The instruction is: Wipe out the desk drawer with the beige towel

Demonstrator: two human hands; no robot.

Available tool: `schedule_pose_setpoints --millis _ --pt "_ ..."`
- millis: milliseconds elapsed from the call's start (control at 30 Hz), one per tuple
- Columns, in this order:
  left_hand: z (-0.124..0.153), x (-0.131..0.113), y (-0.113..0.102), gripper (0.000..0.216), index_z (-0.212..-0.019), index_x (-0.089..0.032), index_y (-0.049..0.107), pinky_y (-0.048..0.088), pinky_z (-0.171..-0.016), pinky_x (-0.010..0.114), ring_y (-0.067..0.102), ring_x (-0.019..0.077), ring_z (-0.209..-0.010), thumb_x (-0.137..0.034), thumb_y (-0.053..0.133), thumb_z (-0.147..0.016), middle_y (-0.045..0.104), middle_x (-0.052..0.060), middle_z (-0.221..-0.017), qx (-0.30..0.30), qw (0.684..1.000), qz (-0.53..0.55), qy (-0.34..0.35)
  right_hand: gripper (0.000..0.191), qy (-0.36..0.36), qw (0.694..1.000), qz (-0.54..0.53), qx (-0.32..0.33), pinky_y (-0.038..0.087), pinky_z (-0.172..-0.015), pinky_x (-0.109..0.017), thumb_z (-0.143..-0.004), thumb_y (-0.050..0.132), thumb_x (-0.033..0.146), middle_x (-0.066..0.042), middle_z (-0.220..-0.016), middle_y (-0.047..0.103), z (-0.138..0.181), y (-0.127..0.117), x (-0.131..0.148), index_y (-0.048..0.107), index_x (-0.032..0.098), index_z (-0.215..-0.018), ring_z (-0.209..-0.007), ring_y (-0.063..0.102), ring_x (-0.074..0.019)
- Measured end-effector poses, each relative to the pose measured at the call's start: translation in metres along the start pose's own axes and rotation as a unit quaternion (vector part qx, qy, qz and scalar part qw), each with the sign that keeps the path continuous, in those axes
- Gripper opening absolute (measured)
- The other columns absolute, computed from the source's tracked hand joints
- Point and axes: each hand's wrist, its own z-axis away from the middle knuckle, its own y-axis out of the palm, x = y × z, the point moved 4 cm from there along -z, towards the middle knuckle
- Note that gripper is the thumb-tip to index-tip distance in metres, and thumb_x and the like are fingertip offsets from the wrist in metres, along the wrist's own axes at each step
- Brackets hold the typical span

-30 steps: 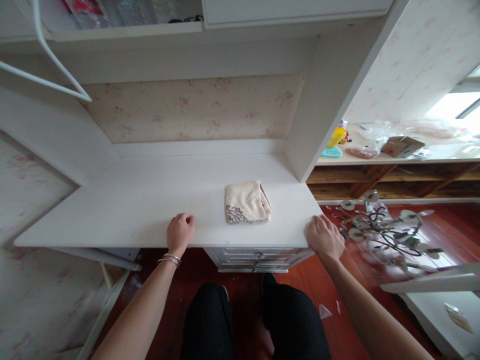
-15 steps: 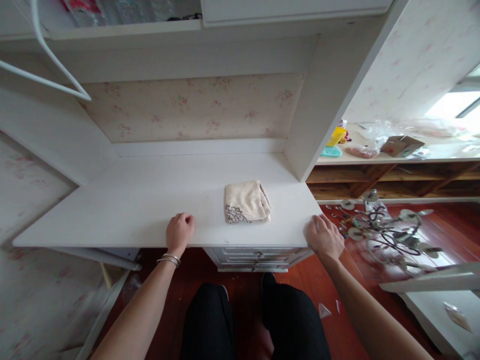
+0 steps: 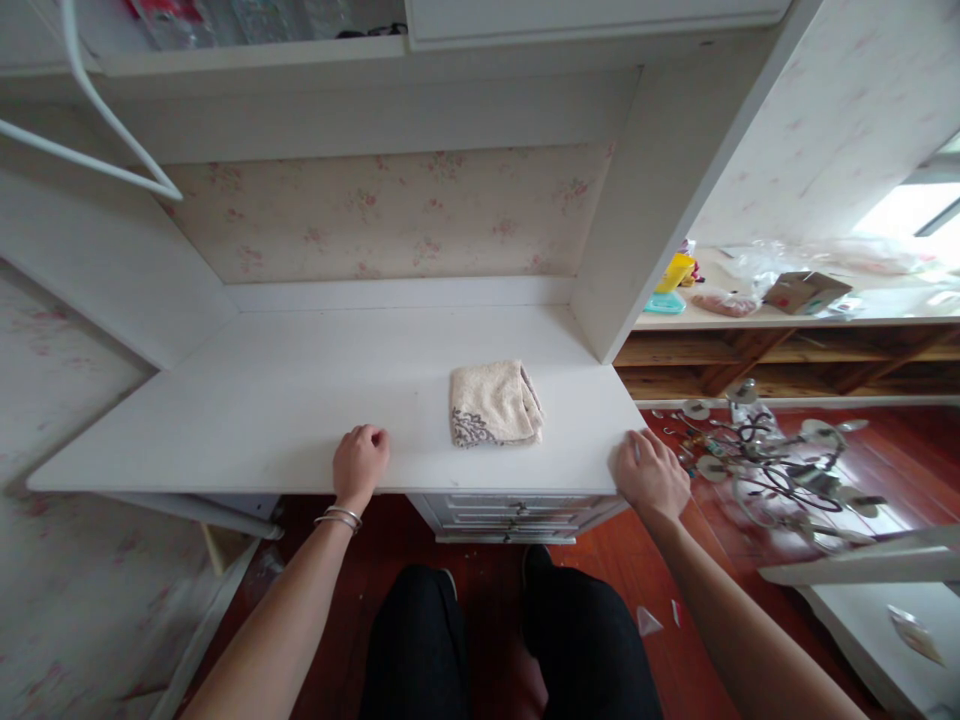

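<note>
A folded beige cloth (image 3: 493,400) with a dark patterned corner lies on the white desk (image 3: 300,390), right of its middle. My left hand (image 3: 360,462), with bangles at the wrist, rests in a loose fist on the front part of the desktop. Nothing shows in its curled fingers. At the front right corner of the desk rests my right hand (image 3: 651,470), its fingers also curled and nothing visible inside. The cloth lies between both hands, apart from each.
Drawers (image 3: 517,515) sit beneath the desk. A white cable (image 3: 112,120) hangs at upper left, near an open cabinet with plastic bottles (image 3: 262,20). To the right, a dismantled chandelier (image 3: 795,470) lies on the red floor, before a low wooden shelf (image 3: 795,345) holding a cardboard box (image 3: 806,292).
</note>
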Motion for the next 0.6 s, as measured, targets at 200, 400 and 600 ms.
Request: schedule_pose_setpoints --millis 200,400,600 --pt "-0.0006 -0.0008 -0.0004 0.029 -0.076 -0.021 0.063 0.041 -0.074 0.032 0.059 0.0227 -0.082 -0.031 0.039 -0.090 0.067 0.008 -0.084 0.001 1.000 0.000 -0.001 0.042 0.001 1.000 -0.003 0.007 0.037 -0.098 -0.039 -0.095 0.032 0.042 0.000 -0.140 0.052 -0.0010 0.0014 -0.0015 0.058 0.029 -0.125 -0.125 0.047 -0.0222" --pt "-0.0004 -0.0001 0.0002 0.029 -0.077 -0.021 0.063 0.041 -0.074 0.032 0.059 0.0230 -0.082 -0.031 0.040 -0.090 0.067 0.008 -0.084 0.003 1.000 0.006 -0.002 0.043 0.003 1.000 -0.002 0.010 0.037 -0.099 -0.039 -0.094 0.033 0.042 0.000 -0.141 0.051 -0.0015 0.0023 -0.0018 0.057 0.029 -0.126 -0.125 0.046 -0.0223" --pt "-0.0008 0.0007 0.0014 0.029 -0.077 -0.021 0.063 0.040 -0.073 0.033 0.059 0.0233 -0.082 -0.032 0.040 -0.090 0.067 0.008 -0.085 0.001 1.000 0.011 -0.004 0.042 0.006 1.000 -0.007 0.005 0.038 -0.099 -0.040 -0.095 0.032 0.043 0.001 -0.141 0.051 -0.0010 0.0017 -0.0020 0.057 0.030 -0.126 -0.125 0.047 -0.0222"
